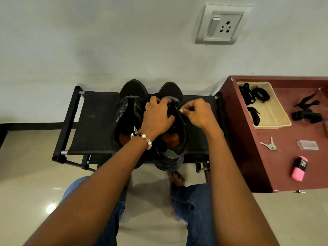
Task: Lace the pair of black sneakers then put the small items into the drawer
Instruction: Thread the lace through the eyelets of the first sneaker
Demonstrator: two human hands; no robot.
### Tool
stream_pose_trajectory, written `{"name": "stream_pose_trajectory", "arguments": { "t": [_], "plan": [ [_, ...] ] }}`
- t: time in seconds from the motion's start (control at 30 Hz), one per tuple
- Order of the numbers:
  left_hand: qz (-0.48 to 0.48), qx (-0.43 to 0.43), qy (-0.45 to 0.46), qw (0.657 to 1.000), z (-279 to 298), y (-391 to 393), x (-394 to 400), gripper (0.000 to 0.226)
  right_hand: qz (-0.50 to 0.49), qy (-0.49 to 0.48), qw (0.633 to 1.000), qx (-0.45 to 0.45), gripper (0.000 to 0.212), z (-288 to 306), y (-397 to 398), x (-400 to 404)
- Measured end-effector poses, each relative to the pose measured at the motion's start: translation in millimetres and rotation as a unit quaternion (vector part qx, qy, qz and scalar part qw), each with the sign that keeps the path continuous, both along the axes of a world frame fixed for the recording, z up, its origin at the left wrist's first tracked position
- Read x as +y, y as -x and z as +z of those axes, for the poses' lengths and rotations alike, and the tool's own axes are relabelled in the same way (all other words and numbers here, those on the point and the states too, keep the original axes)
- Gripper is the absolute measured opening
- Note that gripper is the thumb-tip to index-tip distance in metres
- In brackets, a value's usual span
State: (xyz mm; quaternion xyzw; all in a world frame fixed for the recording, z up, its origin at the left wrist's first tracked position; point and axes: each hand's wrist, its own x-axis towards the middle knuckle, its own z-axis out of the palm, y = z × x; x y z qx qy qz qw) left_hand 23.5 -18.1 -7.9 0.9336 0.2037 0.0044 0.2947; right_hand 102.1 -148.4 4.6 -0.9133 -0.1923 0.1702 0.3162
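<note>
Two black sneakers side by side on a black fabric rack (92, 121), toes toward the wall, heels toward the viewer. Left sneaker (129, 112) untouched, tongue area open, orange insole showing. Right sneaker (170, 139) under both hands, orange insole visible there too.

Left hand (157, 115) curled over the upper of the right sneaker, fingers bent down onto the tongue and eyelet area, a ring on one finger, a beaded bracelet (142, 137) at the wrist. Right hand (197, 112) just beside it, thumb and forefinger pinched together on a black lace (174, 106) (the lace hard to pick out against the black shoe). Whether the left fingers also hold the lace: cannot tell.

To the right, a maroon cabinet top (248, 139). On it, a beige tray (273, 114) with coiled black laces (253, 95) inside. Near the tray, black clip-like items (307, 110), too dark to identify. Nearer the viewer: a small bunch of keys (269, 144), a clear plastic case (308, 145), a pink and black cylinder (300, 167) lying on its side, all well apart from each other.

A switch and socket plate (220, 25) on the wall above. Blue jeans and bare feet below.
</note>
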Motion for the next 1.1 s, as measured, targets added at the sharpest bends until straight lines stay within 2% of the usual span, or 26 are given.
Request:
{"name": "stream_pose_trajectory", "arguments": {
  "t": [0.1, 0.17, 0.2, 0.23, 0.27, 0.33, 0.37, 0.4, 0.43, 0.47, 0.5, 0.57, 0.6, 0.63, 0.7, 0.73, 0.83, 0.9, 0.93, 0.97, 1.03, 1.1],
  "plan": [
    [0.0, -0.009, 0.006, 1.0, -1, 1, 0, 0.056, -0.039, -0.043, 0.998, 0.016, 0.008, -2, -3, -1],
    [0.0, -0.017, 0.003, 1.0, -1, 1, 0, 0.055, -0.099, -0.175, 0.977, 0.066, 0.014, -2, -5, -2],
    [0.0, -0.021, 0.001, 1.0, -1, 1, 0, 0.055, -0.128, -0.282, 0.945, 0.104, 0.018, 1, -7, -4],
    [0.001, -0.023, 0.0, 1.0, -1, 1, 0, 0.055, -0.141, -0.407, 0.89, 0.151, 0.018, 7, -9, -7],
    [0.002, -0.023, 0.001, 1.0, -1, 1, 0, 0.055, -0.138, -0.531, 0.812, 0.198, 0.017, 14, -11, -11],
    [0.003, -0.02, 0.007, 1.0, -1, 1, 0, 0.057, -0.12, -0.718, 0.634, 0.259, 0.009, 27, -14, -22],
    [0.004, -0.018, 0.01, 1.0, -1, 1, 0, 0.059, -0.121, -0.763, 0.579, 0.262, 0.006, 30, -16, -27],
    [0.004, -0.015, 0.012, 1.0, -1, 1, 0, 0.06, -0.129, -0.773, 0.568, 0.249, 0.009, 33, -18, -29],
    [0.004, -0.013, 0.013, 1.0, -1, 0, 0, 0.061, -0.147, -0.755, 0.597, 0.226, 0.012, 33, -17, -30],
    [0.005, -0.011, 0.014, 1.0, -1, 0, 0, 0.062, -0.17, -0.71, 0.655, 0.196, 0.013, 31, -16, -28],
    [0.006, -0.01, 0.015, 1.0, -1, 0, 0, 0.062, -0.19, -0.635, 0.732, 0.161, 0.013, 26, -16, -25],
    [0.007, -0.009, 0.016, 1.0, -1, 0, 0, 0.062, -0.174, -0.418, 0.888, 0.084, 0.016, 11, -14, -15],
    [0.006, -0.009, 0.016, 1.0, -1, 0, 0, 0.061, -0.132, -0.296, 0.944, 0.055, 0.021, 2, -14, -11],
    [0.006, -0.008, 0.015, 1.0, -1, 0, 0, 0.061, -0.081, -0.178, 0.98, 0.038, 0.024, -6, -13, -8],
    [0.005, -0.009, 0.014, 1.0, -2, 0, 1, 0.062, -0.02, -0.027, 0.999, 0.017, 0.021, -11, -9, -5],
    [0.006, -0.009, 0.015, 1.0, -2, 0, 1, 0.062, -0.019, -0.012, 1.0, 0.015, 0.018, -10, -8, -4],
    [0.005, -0.008, 0.014, 1.0, -2, -1, 1, 0.061, -0.072, -0.104, 0.991, 0.048, 0.016, -7, -9, -4],
    [0.007, -0.008, 0.013, 1.0, -2, 0, 1, 0.061, -0.126, -0.183, 0.974, 0.04, 0.011, -8, -13, -7],
    [0.008, -0.008, 0.013, 1.0, -2, -1, 0, 0.061, -0.139, -0.192, 0.971, 0.029, 0.005, -9, -15, -9],
    [0.008, -0.008, 0.013, 1.0, -2, 0, 0, 0.061, -0.137, -0.18, 0.974, 0.022, 0.004, -10, -15, -11],
    [0.009, -0.012, 0.011, 1.0, -2, 0, 0, 0.061, -0.103, -0.12, 0.986, 0.048, 0.019, -13, -12, -11],
    [0.01, -0.014, 0.007, 1.0, -3, 0, 0, 0.061, -0.067, -0.065, 0.993, 0.067, 0.017, -14, -7, -6]
  ]
}}
